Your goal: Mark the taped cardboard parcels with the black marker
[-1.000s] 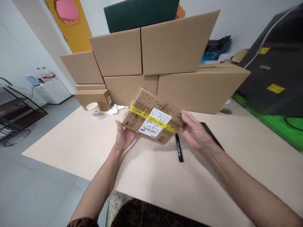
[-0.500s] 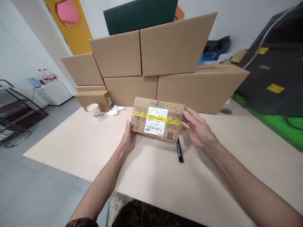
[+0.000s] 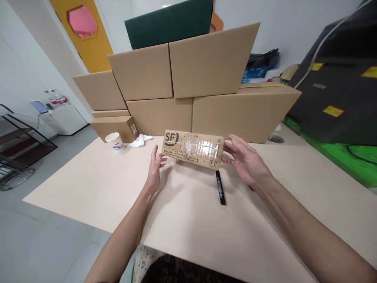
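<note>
A small brown parcel box [image 3: 191,150] is held above the table between my two hands, tilted so that a side printed with "SF" and covered by shiny clear tape faces me. My left hand [image 3: 154,169] grips its left end, thumb up and fingers reaching round the lower corner. At the right end, my right hand [image 3: 244,160] has its fingers against the box's edge, their tips partly hidden behind it. Just below the box's right corner, a black marker-like stick [image 3: 220,188] with white print lies on the table.
Large cardboard boxes [image 3: 159,118] are stacked across the back of the table [image 3: 88,188], topped by a dark green box [image 3: 171,23]. A paper cup [image 3: 114,141] and crumpled white tissue [image 3: 141,140] stand at the left. A black case [image 3: 338,70] is at the right.
The parcel box has been turned: the face with the white label and yellow tape has tipped out of sight, and the "SF" side now shows. My left fingers have spread slightly.
</note>
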A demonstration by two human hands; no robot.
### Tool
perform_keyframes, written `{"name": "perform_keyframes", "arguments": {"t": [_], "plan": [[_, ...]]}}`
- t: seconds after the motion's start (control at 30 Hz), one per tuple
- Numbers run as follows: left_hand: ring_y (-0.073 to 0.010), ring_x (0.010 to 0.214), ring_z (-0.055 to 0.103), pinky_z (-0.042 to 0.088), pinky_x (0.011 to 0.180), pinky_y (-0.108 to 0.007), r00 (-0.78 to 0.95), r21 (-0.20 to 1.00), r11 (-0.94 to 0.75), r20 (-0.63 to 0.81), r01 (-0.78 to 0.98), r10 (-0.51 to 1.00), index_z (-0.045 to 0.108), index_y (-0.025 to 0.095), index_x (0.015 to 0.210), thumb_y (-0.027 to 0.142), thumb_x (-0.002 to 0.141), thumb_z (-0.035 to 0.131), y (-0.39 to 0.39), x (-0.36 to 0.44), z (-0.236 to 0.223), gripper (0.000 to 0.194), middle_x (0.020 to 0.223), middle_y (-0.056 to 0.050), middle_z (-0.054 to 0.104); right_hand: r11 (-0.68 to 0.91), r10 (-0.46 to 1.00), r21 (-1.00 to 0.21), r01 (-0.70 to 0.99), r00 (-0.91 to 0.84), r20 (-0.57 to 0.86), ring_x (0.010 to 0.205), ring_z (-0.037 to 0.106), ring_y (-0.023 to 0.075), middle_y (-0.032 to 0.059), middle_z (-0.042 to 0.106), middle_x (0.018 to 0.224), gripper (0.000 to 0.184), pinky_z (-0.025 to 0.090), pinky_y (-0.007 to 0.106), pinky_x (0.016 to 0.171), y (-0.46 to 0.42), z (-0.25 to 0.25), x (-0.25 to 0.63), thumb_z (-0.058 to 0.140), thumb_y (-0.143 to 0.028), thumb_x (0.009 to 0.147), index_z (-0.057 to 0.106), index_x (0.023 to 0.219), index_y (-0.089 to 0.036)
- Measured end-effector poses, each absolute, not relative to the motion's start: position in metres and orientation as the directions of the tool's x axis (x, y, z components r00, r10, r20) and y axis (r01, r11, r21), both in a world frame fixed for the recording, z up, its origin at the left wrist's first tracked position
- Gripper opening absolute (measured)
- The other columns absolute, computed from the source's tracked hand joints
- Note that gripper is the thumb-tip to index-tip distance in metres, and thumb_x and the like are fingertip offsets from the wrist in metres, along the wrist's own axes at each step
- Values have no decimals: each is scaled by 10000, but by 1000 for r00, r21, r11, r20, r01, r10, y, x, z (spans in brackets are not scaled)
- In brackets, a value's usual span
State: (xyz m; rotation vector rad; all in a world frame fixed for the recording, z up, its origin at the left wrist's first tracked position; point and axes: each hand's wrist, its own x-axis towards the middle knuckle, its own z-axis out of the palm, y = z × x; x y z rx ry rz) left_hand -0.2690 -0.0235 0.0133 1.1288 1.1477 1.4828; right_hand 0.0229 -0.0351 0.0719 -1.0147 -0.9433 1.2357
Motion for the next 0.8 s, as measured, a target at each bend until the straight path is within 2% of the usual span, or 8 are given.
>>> {"name": "perform_keyframes", "arguments": {"t": [0.2,0.3,0.43,0.53,0.7,0.8], "plan": [[-331,1515,437,258,1255,-491,-186,910,-388,360,-148,914,489,344,1536,685,835,724,-34,-265,26,814,1475,-104,635,94,992,-969,-229,107,71,1316,603,326,7,729,1313,413,558,506,926,-35,76,27,728,-644,823,674,1127,-369],[-320,1551,409,244,1283,-480,-170,886,-417,387,-205,906,549,356,1493,615,840,763,-35,-265,29,735,1513,-90,624,68,996,-971,-230,79,51,1310,610,328,13,749,1277,429,544,489,910,-36,75,24,723,-654,816,684,1125,-359],[-312,1576,380,297,1291,-437,-115,898,-360,341,-255,933,642,323,1416,512,846,802,-33,-266,24,621,1603,-66,548,41,998,-973,-229,56,29,1311,608,336,25,768,1236,431,531,486,902,-35,73,20,739,-656,801,699,1107,-356],[-300,1601,334,298,1303,-413,-98,922,-294,278,-253,956,647,302,1413,462,867,802,-32,-262,20,590,1651,-44,493,40,998,-969,-245,61,26,1308,608,336,25,771,1230,387,531,488,904,-34,70,18,746,-639,802,706,1053,-347],[-340,1565,395,287,1313,-483,59,948,-136,159,-286,985,638,248,1420,488,876,791,-31,-258,21,614,1575,-80,579,6,1000,-975,-221,24,1,1309,608,327,14,760,1285,352,517,518,987,-34,67,13,739,-637,811,740,993,-336],[-352,1588,353,250,1327,-505,77,953,-122,148,-277,986,638,287,1433,495,842,823,-31,-261,21,653,1629,-66,520,8,999,-976,-218,45,-2,1306,612,328,9,762,1288,371,525,524,992,-32,64,14,773,-645,778,739,987,-340]]}}
